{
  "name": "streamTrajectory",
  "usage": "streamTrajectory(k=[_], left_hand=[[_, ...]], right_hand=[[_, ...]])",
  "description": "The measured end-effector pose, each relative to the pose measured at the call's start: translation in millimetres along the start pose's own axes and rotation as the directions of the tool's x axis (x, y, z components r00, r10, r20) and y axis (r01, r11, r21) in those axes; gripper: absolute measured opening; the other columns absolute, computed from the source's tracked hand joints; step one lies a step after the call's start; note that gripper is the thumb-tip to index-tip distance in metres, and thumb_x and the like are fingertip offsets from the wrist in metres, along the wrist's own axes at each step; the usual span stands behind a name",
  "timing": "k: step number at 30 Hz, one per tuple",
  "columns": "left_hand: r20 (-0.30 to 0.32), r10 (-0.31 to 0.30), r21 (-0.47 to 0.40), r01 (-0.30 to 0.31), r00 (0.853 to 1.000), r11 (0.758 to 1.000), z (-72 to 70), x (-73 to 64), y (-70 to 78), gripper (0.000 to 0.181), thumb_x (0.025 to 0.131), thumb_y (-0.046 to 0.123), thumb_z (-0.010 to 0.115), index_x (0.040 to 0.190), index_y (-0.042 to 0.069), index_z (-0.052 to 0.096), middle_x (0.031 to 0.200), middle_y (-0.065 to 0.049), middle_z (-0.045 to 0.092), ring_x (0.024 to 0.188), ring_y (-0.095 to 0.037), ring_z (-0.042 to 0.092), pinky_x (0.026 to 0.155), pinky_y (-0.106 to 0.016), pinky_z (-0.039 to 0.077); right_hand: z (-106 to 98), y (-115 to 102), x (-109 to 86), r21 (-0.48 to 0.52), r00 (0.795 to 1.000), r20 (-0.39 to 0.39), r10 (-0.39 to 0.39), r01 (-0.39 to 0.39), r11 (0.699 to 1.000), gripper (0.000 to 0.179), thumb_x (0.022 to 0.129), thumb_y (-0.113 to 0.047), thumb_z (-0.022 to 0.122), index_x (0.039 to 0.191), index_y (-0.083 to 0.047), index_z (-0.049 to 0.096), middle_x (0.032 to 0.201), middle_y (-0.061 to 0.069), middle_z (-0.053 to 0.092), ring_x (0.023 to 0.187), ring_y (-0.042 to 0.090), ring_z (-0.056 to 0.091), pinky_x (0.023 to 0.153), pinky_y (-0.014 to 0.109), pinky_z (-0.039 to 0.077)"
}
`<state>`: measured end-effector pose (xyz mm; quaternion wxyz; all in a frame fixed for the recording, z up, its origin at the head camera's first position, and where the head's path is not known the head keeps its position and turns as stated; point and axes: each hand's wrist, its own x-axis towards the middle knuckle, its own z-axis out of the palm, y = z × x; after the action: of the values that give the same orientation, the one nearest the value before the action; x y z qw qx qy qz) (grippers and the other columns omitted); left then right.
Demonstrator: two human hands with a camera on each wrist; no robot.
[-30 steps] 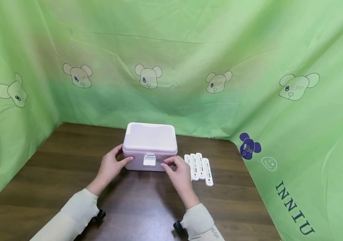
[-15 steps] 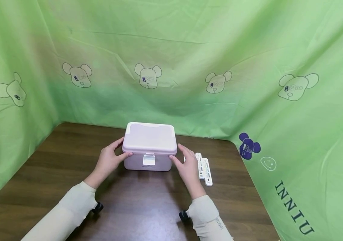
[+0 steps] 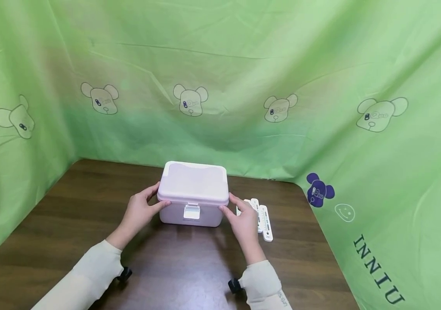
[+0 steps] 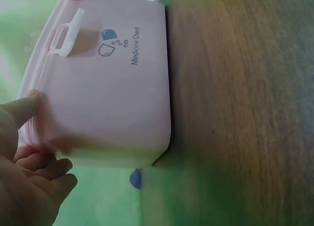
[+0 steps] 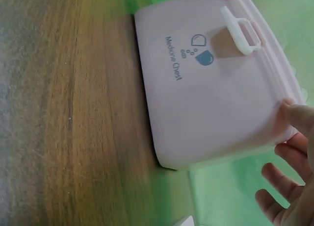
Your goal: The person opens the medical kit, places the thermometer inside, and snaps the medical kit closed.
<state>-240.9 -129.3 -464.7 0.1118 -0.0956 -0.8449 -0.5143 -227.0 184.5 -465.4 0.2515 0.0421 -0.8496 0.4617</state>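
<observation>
A pale pink medicine chest (image 3: 191, 217) stands on the table, its lid (image 3: 195, 183) down over the body. The white front latch (image 4: 68, 34) sticks out from the wall in both wrist views. My left hand (image 3: 140, 211) grips the lid's left front corner, thumb on the front and fingers round the side. At the opposite corner my right hand (image 3: 243, 219) pinches the lid edge, its thumb (image 5: 298, 115) in front. Its other fingers spread loosely below the rim in the right wrist view. Printed on the front are a capsule picture and "Medicine Chest".
Right of the chest lie several narrow white strips with dark markings (image 3: 265, 224), partly hidden by my right hand. The brown wooden table (image 3: 181, 275) meets a green curtain (image 3: 235, 146) with printed bear heads at the back and sides.
My right hand has moved from the front beside the latch to the lid's right corner and taken hold there. The left hand stays at its corner.
</observation>
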Motion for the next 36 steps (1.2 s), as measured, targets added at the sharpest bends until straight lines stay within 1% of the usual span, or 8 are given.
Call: streamTrajectory(k=[6, 10, 15, 20, 24, 28, 32, 36], left_hand=[[-0.012, 0.036, 0.094, -0.034, 0.999, 0.995, -5.8, -10.0, 3.9, 0.081, 0.083, 0.044, 0.085, 0.146, 0.002, 0.056, 0.147, -0.01, 0.058, 0.135, -0.035, 0.055, 0.108, -0.052, 0.047], [-0.019, 0.048, 0.083, -0.046, 0.999, 0.995, -9.0, -11.6, 8.8, 0.08, 0.084, 0.047, 0.083, 0.146, 0.003, 0.057, 0.146, -0.009, 0.059, 0.134, -0.034, 0.056, 0.107, -0.052, 0.047], [-0.031, 0.012, 0.045, -0.011, 0.999, 0.999, -15.0, -4.9, 21.8, 0.076, 0.086, 0.051, 0.08, 0.144, 0.005, 0.06, 0.141, -0.012, 0.063, 0.13, -0.032, 0.061, 0.104, -0.048, 0.051], [-0.064, -0.011, 0.012, 0.012, 0.998, 1.0, -24.4, 16.5, 43.8, 0.066, 0.092, 0.049, 0.075, 0.141, 0.007, 0.063, 0.131, -0.014, 0.069, 0.119, -0.029, 0.068, 0.096, -0.046, 0.056], [-0.073, -0.019, -0.041, 0.016, 0.997, 0.999, -27.8, 39.8, 56.7, 0.064, 0.094, 0.045, 0.074, 0.143, 0.006, 0.06, 0.133, -0.014, 0.068, 0.124, -0.028, 0.065, 0.1, -0.044, 0.054], [-0.078, -0.009, -0.038, 0.006, 0.997, 0.999, -26.8, 63.4, 64.6, 0.066, 0.094, 0.041, 0.075, 0.148, 0.008, 0.055, 0.144, -0.013, 0.061, 0.134, -0.028, 0.057, 0.107, -0.044, 0.049], [-0.074, -0.002, -0.01, 0.001, 0.997, 1.0, -26.2, 83.2, 72.3, 0.068, 0.096, 0.034, 0.074, 0.155, 0.012, 0.046, 0.151, -0.011, 0.053, 0.142, -0.027, 0.048, 0.114, -0.044, 0.042], [-0.052, 0.003, 0.014, -0.003, 0.999, 1.0, -25.1, 99.7, 71.6, 0.07, 0.098, 0.032, 0.072, 0.158, 0.014, 0.04, 0.156, -0.01, 0.048, 0.145, -0.029, 0.044, 0.116, -0.046, 0.04]], right_hand=[[-9, -3, -3.4, -0.022, 1.0, 0.008, 0.009, -0.009, 1.0, 0.046, 0.078, -0.026, 0.091, 0.12, -0.012, 0.078, 0.119, 0.001, 0.076, 0.113, 0.023, 0.07, 0.101, 0.041, 0.052], [-14, -8, -1.2, -0.016, 1.0, 0.009, 0.004, -0.004, 1.0, 0.044, 0.079, -0.027, 0.091, 0.119, -0.013, 0.079, 0.117, 0.003, 0.077, 0.112, 0.026, 0.07, 0.1, 0.043, 0.052], [-17, -21, 7.7, 0.047, 0.999, -0.018, 0.046, -0.045, 0.998, 0.036, 0.083, -0.026, 0.088, 0.116, -0.014, 0.08, 0.109, 0.005, 0.078, 0.1, 0.027, 0.071, 0.091, 0.047, 0.055], [-18, -37, 31.0, 0.132, 0.998, -0.033, 0.052, -0.047, 0.99, 0.035, 0.089, -0.027, 0.082, 0.12, -0.012, 0.077, 0.106, 0.006, 0.078, 0.091, 0.023, 0.071, 0.079, 0.028, 0.057], [-20, -48, 55.8, 0.171, 0.998, -0.02, 0.053, -0.049, 0.984, 0.038, 0.092, -0.028, 0.079, 0.126, -0.012, 0.074, 0.111, 0.007, 0.077, 0.093, 0.023, 0.071, 0.075, 0.018, 0.055], [-19, -54, 81.1, 0.14, 0.999, 0.011, 0.047, -0.048, 0.989, 0.043, 0.094, -0.03, 0.076, 0.134, -0.016, 0.07, 0.125, 0.003, 0.074, 0.107, 0.027, 0.069, 0.089, 0.034, 0.056], [-14, -54, 104.1, 0.052, 0.999, 0.043, 0.016, -0.018, 0.999, 0.052, 0.094, -0.03, 0.075, 0.144, -0.02, 0.062, 0.14, -0.003, 0.066, 0.12, 0.027, 0.063, 0.101, 0.05, 0.049], [-8, -45, 121.6, -0.051, 0.996, 0.088, -0.026, 0.03, 0.998, 0.068, 0.092, -0.029, 0.077, 0.154, -0.023, 0.049, 0.151, -0.004, 0.056, 0.128, 0.027, 0.059, 0.107, 0.053, 0.045]])
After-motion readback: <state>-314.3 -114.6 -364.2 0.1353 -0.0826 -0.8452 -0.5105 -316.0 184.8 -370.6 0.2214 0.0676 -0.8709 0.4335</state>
